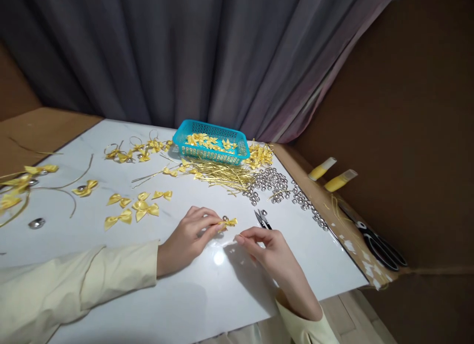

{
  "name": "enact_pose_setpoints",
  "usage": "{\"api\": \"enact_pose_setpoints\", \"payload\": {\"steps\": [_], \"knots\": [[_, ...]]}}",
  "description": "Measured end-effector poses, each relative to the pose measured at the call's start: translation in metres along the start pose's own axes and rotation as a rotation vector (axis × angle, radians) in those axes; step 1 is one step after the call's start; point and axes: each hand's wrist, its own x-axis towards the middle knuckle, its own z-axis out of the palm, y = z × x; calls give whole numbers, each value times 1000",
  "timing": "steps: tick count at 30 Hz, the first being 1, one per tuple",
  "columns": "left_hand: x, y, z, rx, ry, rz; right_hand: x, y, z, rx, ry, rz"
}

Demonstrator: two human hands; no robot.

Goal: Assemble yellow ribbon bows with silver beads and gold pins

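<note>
A person's left hand (188, 238) pinches a yellow bow (231, 222) above the middle of a white table (174, 304); at four o'clock from it, the right hand's (273, 248) thumb and forefinger press together, on what cannot be told. A turquoise basket (218, 157) stands at twelve o'clock, silver beads (272, 178) between one and two.

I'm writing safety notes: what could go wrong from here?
The open snips lie by the right hand and might nick it. Loose silver beads lie near the right edge of the tabletop; a knock could send some off. The left hand might crease the yellow bow it pinches.
</note>
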Motion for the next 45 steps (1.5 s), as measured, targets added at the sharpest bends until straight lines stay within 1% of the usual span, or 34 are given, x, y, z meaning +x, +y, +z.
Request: {"api": "enact_pose_setpoints", "payload": {"steps": [4,7,9,11,15,16,17,18,19,22,25,27,30,31,32,33,35,36,37,38,41,42,43,44,45], "knots": [[4,3,-3,-61,-62,-114,-4,-6,-14,15,-18,-33],[6,2,-3,-129,-97,-186,-6,-7,-24,169,-64,-59],[6,1,-3,-176,-99,-237,-8,-6,-30,317,-144,-64],[7,0,-2,-211,-93,-270,-12,-4,-34,419,-243,-72],[6,-1,0,-266,-102,-302,-22,-1,-38,499,-475,-97],[6,0,0,-282,-112,-320,-23,-1,-37,513,-525,-97],[6,0,0,-304,-121,-343,-24,-2,-35,523,-546,-95],[6,1,0,-333,-130,-369,-24,-2,-32,527,-528,-92],[6,1,-1,-367,-136,-395,-22,-2,-28,524,-479,-87],[6,2,-2,-454,-140,-443,-13,0,-12,475,-286,-60],[5,3,-1,-392,-119,-413,-4,4,4,360,-196,-5],[4,3,-1,-341,-114,-393,-1,5,11,262,-98,-56],[5,5,0,-350,-127,-417,-1,6,14,187,88,-244],[5,5,1,-360,-129,-440,-2,6,13,200,107,-280],[6,4,1,-372,-125,-472,-3,6,13,234,83,-283],[7,4,1,-388,-120,-508,-4,7,13,282,27,-255],[9,3,1,-425,-104,-571,-5,9,14,371,-104,-158],[10,3,1,-442,-95,-591,-4,9,15,388,-137,-117],[10,3,1,-452,-88,-601,-4,10,16,378,-134,-100],[10,2,1,-454,-85,-604,-3,10,16,346,-92,-116],[9,2,2,-452,-94,-608,-2,9,14,216,128,-275],[9,2,2,-458,-98,-612,-2,9,12,202,176,-334],[9,2,2,-467,-101,-614,-3,8,10,212,186,-377],[9,1,2,-476,-100,-617,-3,8,8,243,151,-397],[9,1,2,-483,-95,-621,-4,7,7,286,80,-387]]}}
